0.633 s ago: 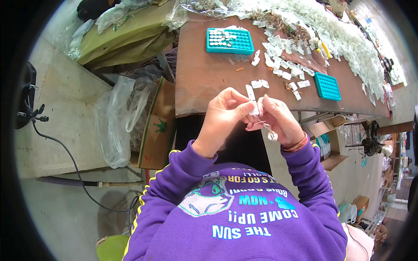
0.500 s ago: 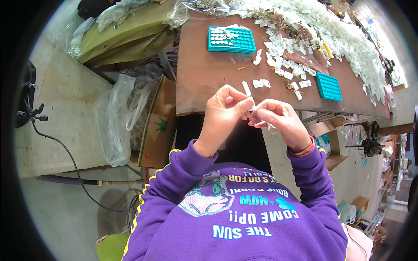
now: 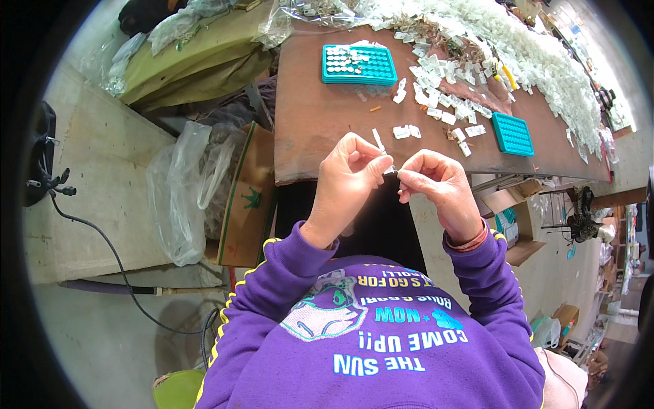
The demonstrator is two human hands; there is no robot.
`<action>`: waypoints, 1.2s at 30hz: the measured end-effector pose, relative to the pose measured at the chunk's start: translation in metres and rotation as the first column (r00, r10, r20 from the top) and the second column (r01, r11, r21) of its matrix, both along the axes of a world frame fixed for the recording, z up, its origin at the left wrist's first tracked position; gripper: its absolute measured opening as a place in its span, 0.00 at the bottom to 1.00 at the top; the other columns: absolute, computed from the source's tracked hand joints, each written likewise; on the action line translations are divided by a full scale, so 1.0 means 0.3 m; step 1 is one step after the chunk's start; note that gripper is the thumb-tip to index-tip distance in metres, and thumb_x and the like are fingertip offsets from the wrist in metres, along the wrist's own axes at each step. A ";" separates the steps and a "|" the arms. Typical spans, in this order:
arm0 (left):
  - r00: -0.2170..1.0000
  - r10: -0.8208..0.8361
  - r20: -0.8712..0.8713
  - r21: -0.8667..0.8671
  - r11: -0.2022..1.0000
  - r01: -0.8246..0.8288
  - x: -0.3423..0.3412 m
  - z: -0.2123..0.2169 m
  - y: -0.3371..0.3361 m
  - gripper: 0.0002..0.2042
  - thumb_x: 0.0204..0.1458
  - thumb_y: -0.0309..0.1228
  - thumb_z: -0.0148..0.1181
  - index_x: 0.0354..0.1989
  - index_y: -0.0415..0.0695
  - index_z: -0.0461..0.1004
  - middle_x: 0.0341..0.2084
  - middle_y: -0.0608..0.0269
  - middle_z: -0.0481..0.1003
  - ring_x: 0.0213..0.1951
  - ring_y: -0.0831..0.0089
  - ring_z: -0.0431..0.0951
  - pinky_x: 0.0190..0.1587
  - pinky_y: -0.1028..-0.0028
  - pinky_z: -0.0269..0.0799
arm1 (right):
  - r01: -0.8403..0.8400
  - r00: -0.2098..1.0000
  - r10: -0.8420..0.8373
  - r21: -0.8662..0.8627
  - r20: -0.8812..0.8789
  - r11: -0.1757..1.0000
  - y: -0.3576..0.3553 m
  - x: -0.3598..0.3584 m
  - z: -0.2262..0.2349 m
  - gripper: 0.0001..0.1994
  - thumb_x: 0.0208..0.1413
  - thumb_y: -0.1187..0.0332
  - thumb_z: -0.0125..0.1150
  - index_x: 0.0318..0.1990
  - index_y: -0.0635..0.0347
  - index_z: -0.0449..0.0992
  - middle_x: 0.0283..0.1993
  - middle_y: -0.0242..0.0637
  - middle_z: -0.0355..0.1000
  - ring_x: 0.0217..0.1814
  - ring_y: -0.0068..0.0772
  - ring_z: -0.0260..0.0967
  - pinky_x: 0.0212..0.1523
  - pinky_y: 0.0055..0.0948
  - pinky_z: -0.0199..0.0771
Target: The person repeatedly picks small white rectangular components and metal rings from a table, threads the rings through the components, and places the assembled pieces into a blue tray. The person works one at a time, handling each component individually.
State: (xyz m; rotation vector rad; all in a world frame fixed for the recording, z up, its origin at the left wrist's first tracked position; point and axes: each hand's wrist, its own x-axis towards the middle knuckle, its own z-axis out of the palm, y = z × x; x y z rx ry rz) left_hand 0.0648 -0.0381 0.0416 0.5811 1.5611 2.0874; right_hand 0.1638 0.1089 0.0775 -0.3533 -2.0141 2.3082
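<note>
The left hand (image 3: 345,178) is pinching a small white plastic strip (image 3: 379,140) pointing toward eleven o'clock; the right hand (image 3: 436,184), fingertips closed, is meeting its lower end from three o'clock.

A brown table (image 3: 320,116) carries 2 teal trays (image 3: 359,65) and scattered white pieces (image 3: 443,102).

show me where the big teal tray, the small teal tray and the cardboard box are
big teal tray (image 3: 368,71), head view, bare right part of its top.
small teal tray (image 3: 512,134), head view, middle of its top.
cardboard box (image 3: 246,198), head view, its printed side.
</note>
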 end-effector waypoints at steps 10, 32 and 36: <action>0.954 0.033 0.297 0.292 0.949 -0.124 0.050 0.009 0.022 0.06 0.57 0.24 0.60 0.36 0.41 0.67 0.29 0.63 0.74 0.30 0.78 0.76 0.35 0.78 0.73 | 0.136 0.983 -0.065 0.432 -0.173 0.892 -0.086 0.007 0.009 0.03 0.55 0.77 0.62 0.33 0.68 0.75 0.26 0.30 0.72 0.26 0.18 0.72 0.25 0.18 0.70; 0.932 -0.110 0.345 0.250 0.968 0.021 0.043 0.022 0.016 0.10 0.59 0.32 0.59 0.37 0.38 0.67 0.28 0.58 0.76 0.27 0.74 0.77 0.33 0.76 0.75 | 0.351 0.920 -0.309 0.158 -0.239 0.923 -0.117 -0.001 -0.032 0.06 0.55 0.75 0.63 0.36 0.65 0.72 0.32 0.26 0.71 0.33 0.11 0.66 0.32 0.14 0.68; 0.938 -0.132 0.320 0.249 0.967 0.051 0.045 0.015 0.014 0.09 0.59 0.32 0.58 0.37 0.39 0.67 0.29 0.59 0.76 0.29 0.74 0.78 0.35 0.75 0.75 | 0.367 0.916 -0.307 0.235 -0.257 0.900 -0.123 0.003 -0.028 0.05 0.56 0.76 0.62 0.36 0.65 0.71 0.33 0.28 0.70 0.35 0.13 0.67 0.36 0.15 0.68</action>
